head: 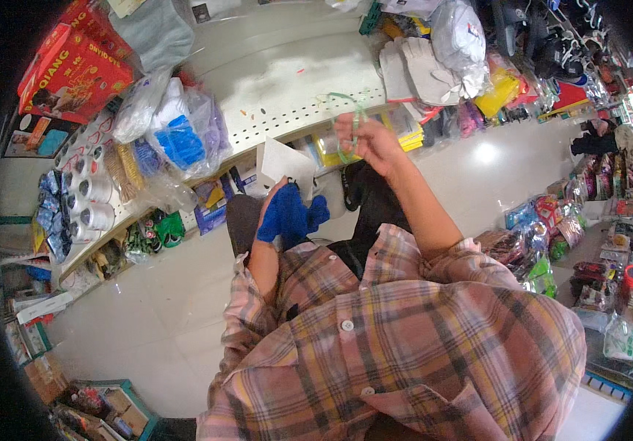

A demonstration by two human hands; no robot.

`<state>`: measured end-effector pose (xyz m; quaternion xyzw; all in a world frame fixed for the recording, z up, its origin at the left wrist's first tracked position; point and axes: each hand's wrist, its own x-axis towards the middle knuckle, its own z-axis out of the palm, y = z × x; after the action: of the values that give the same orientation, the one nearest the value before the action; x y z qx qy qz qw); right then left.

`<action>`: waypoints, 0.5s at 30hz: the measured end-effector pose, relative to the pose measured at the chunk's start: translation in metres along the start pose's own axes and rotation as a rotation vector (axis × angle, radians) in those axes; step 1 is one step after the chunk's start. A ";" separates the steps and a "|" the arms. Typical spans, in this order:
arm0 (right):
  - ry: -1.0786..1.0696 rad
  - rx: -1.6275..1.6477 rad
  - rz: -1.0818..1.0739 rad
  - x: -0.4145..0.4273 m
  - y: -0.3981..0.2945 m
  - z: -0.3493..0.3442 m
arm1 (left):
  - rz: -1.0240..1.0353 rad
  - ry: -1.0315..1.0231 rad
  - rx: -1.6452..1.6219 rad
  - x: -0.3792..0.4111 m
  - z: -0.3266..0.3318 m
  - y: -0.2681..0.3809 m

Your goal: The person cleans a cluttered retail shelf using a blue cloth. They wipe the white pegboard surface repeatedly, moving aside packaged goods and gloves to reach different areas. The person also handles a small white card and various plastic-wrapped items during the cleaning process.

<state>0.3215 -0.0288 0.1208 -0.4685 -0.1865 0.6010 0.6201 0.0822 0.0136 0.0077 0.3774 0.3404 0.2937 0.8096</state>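
My left hand (268,204) is low in front of my body, holding a bundle of blue knitted fabric (289,215), probably a glove or gloves. A white card or flat box (283,164) rises just beyond that hand; whether the hand grips it too is hidden by the fabric. To the right and farther out, my right hand (374,142) is raised near the shelf edge with its fingers bent. A thin pale-green strip (357,124), blurred and curved into a loop, runs across the fingers and appears held by them.
Ahead is a white perforated shelf (300,82). On its left stand bagged blue-and-white gloves (180,140), white spools (95,186) and red boxes (76,77). White gloves (429,69) lie at its right. Yellow packets (410,138) sit below. Goods line another display (548,220) across the aisle.
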 end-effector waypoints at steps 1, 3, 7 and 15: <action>-0.043 -0.013 0.054 0.001 0.007 0.007 | -0.032 -0.020 -0.039 0.001 -0.002 0.000; -0.062 -0.071 0.100 -0.005 0.011 0.025 | -0.108 -0.055 -0.114 -0.002 0.000 0.009; -0.123 -0.166 0.107 -0.011 0.018 0.044 | -0.148 -0.089 -0.300 0.007 -0.003 0.001; -0.346 -0.756 0.341 -0.004 0.063 0.031 | -0.034 -0.075 -0.197 0.010 -0.007 -0.007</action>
<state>0.2601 -0.0316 0.0870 -0.5789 -0.4139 0.6539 0.2570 0.0844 0.0200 -0.0041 0.3008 0.2859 0.2977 0.8598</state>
